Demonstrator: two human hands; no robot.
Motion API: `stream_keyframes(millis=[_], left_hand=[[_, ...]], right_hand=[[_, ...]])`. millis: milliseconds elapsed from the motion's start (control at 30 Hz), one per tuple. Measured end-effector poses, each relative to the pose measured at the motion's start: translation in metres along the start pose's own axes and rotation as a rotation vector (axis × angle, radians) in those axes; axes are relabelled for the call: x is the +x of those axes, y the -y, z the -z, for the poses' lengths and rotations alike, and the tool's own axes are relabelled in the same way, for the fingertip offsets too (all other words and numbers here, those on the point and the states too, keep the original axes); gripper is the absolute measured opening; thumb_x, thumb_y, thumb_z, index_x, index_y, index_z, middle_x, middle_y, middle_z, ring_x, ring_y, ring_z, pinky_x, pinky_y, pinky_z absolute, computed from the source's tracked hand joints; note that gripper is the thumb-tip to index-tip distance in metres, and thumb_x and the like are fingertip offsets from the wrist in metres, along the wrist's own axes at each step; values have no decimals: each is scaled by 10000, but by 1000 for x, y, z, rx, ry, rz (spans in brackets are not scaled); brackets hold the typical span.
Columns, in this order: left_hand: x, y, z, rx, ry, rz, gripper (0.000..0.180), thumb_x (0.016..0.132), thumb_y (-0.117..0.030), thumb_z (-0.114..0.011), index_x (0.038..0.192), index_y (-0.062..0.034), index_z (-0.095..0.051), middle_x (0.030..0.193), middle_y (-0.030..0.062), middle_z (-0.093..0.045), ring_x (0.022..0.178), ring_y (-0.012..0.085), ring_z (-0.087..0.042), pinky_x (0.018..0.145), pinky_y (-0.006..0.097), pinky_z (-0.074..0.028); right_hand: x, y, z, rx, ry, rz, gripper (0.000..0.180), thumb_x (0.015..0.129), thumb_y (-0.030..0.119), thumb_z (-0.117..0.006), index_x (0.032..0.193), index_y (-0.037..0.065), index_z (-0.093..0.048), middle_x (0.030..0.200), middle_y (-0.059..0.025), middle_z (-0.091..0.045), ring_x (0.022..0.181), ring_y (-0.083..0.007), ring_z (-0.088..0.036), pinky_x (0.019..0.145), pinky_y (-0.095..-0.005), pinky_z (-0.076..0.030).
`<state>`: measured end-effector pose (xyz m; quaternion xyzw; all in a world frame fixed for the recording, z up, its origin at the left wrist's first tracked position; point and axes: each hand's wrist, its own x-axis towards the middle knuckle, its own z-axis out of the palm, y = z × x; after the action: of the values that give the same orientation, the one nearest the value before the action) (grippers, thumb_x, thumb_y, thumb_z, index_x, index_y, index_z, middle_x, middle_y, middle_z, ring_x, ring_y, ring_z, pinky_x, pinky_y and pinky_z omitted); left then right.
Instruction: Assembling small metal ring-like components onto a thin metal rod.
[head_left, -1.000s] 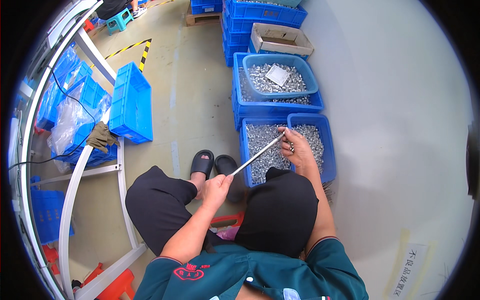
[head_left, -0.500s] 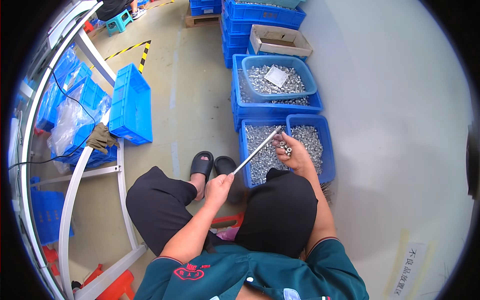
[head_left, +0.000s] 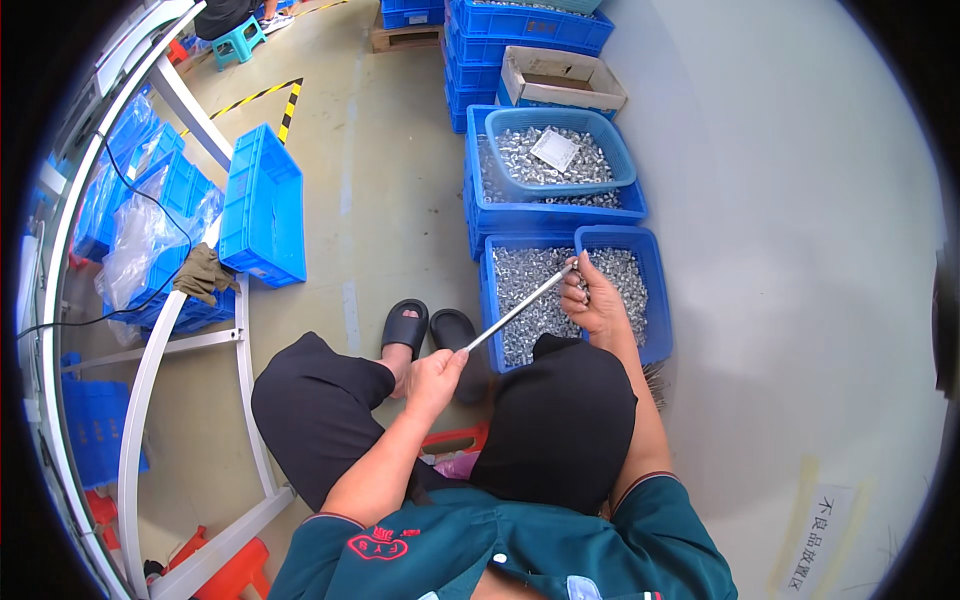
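My left hand (head_left: 437, 380) is closed round the near end of a slim silver metal rod (head_left: 515, 312). The rod slants up and to the right, over the edge of a blue bin (head_left: 489, 312) full of small shiny metal nuts (head_left: 524, 268). At its far tip, my right hand (head_left: 603, 305) is closed with thumb and fingers around small metal nuts (head_left: 579, 277), mostly hidden by the fingers. Whether a nut is on the rod's tip is too small to tell. Beneath the right hand lies a narrower blue bin (head_left: 660, 310) of similar parts.
Farther off stand a blue crate (head_left: 630, 212) with a lighter blue basket (head_left: 622, 165) of metal parts, a white-rimmed box (head_left: 600, 100) and stacked crates (head_left: 540, 42). A metal frame (head_left: 240, 380) and a blue crate (head_left: 298, 225) are at left. A wall (head_left: 780, 250) borders the right.
The rod's tip has shifted slightly right and nearer, into the fingers of my right hand. Those fingers have curled up round the nuts, which showed openly before. My left hand has barely moved.
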<state>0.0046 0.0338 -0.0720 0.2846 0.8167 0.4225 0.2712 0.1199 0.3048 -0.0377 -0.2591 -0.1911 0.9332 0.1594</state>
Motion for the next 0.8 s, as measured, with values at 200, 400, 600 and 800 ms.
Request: stream_keyframes(millis=[200, 400, 600, 800], left_hand=[[0, 0, -3, 32, 8, -16, 465, 867, -421, -507, 611, -32, -495, 515, 148, -488, 488, 317, -502, 482, 421, -351], [5, 13, -9, -62, 62, 24, 478, 873, -429, -500, 613, -29, -487, 506, 131, -463, 479, 271, -479, 490, 400, -351], [7, 16, -16, -134, 89, 32, 483, 880, -429, -492, 621, -21, -487, 513, 120, -450, 478, 233, -451, 495, 385, -349], [22, 3, -26, -131, 71, 75, 485, 882, -439, -481, 659, -10, -518, 561, 156, -497, 530, 300, -496, 520, 407, -366]], right_hand=[[1, -1, -2, -227, -77, 59, 197, 885, 261, -581, 932, 70, -580, 650, 15, -447, 476, -58, -359, 381, -176, -263], [0, -5, -7, -132, 4, 69, 188, 904, 219, -548, 983, 51, -582, 647, 10, -458, 483, -58, -376, 394, -176, -278], [-6, -5, -19, -538, -53, 112, 281, 904, 194, -537, 1105, -2, -558, 646, 13, -445, 477, -49, -380, 382, -177, -246], [-16, -17, -1, -945, -72, -192, 300, 886, 184, -550, 1125, 3, -576, 599, 29, -439, 477, -43, -374, 396, -191, -262]])
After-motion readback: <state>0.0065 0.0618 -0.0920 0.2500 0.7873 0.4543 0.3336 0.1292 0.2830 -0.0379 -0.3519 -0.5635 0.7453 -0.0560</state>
